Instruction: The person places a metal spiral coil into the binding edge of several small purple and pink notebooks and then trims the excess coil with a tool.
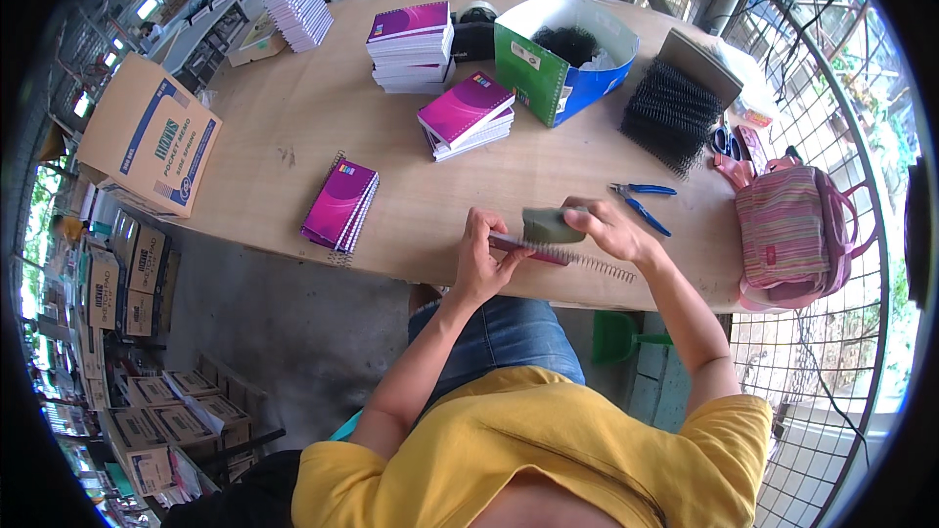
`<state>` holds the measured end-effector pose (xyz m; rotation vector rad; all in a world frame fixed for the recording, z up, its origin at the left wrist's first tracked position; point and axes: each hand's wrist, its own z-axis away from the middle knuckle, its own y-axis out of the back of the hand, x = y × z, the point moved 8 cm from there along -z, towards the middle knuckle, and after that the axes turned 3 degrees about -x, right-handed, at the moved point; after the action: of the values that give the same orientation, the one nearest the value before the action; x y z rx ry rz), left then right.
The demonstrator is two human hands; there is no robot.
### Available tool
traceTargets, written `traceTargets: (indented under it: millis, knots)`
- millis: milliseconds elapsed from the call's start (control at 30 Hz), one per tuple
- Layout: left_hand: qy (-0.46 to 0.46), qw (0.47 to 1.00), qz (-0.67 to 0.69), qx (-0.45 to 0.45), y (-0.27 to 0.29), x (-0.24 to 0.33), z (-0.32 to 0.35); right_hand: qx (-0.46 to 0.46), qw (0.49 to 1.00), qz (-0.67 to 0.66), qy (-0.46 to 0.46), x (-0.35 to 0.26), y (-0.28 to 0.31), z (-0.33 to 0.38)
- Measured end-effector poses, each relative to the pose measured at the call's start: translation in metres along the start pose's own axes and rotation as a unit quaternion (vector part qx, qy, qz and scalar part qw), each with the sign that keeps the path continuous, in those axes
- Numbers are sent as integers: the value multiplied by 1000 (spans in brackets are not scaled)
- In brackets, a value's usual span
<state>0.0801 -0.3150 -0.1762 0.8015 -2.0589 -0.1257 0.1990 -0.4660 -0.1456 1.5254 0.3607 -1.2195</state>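
Observation:
Near the table's front edge, my left hand (478, 259) pinches a thin purple notebook (544, 253), held edge-on. A wire spiral coil (606, 267) runs along its edge and sticks out past the right end. My right hand (608, 231) grips a dark green, flat-looking piece (548, 226), blurred by motion, just above the notebook and coil. Its exact kind cannot be made out. Left of my hands lies a small stack of purple spiral notebooks (341, 203). Blue-handled pliers (646, 202) rest on the table right of my right hand.
Beyond my hands stand more purple notebook stacks (468, 110) (411, 47) and a green-blue open box (533, 78) holding black coils. A pile of black coils (670, 108), scissors (726, 142) and a striped bag (794, 230) sit right. A cardboard carton (147, 137) stands left.

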Motion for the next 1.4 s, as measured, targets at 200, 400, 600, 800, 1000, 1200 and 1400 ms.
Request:
traceTargets:
  millis: [200,400,600,800,1000,1200,1400]
  knots:
    - [3,1000,14,-10,-1,-2,1,-14,997,73,18,2,-15,-3]
    - [156,943,293,-12,10,-45,11,14,1000,20,4,15,-6,-6]
    - [179,941,283,-42,7,-57,11,-31,993,-112,28,14,-13,-9]
    - [191,916,350,-45,2,-59,7,-2,997,-82,-15,14,-14,-14]
    - [197,914,353,-41,5,-59,5,-3,999,16,-50,7,-18,-26]
    - [184,924,336,-22,23,-54,4,134,983,100,75,3,19,-2]
    - [231,894,383,24,30,-32,2,335,836,433,-41,82,46,69]
